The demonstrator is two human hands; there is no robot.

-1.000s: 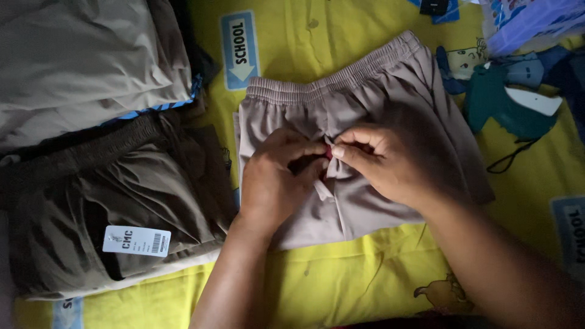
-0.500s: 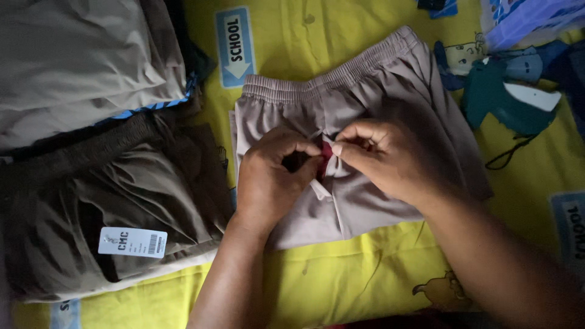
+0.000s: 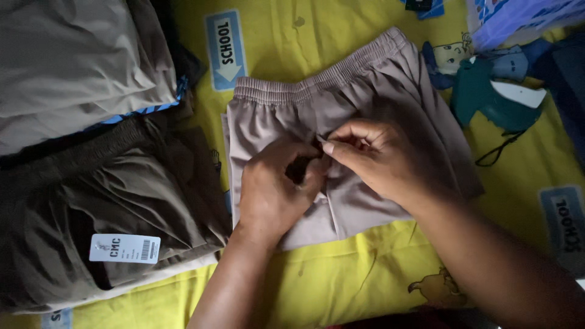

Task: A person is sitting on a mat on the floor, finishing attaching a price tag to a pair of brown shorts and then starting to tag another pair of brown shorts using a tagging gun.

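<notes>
Beige shorts (image 3: 378, 91) flat on yellow bedsheet (image 3: 286, 49), waistband running left-right, away from body. Left hand (image 3: 271, 189) and right hand (image 3: 372, 158) meet mid-front, fingertips pinching small item at the fabric; item unclear. Dark shorts stack (image 3: 103, 201) left.

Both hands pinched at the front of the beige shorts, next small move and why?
Probably pull the pinch gently apart. The left hand and right hand meet fingertip to fingertip just below the waistband of the beige shorts, which lie flat on the yellow sheet; what they pinch is hidden.
</notes>
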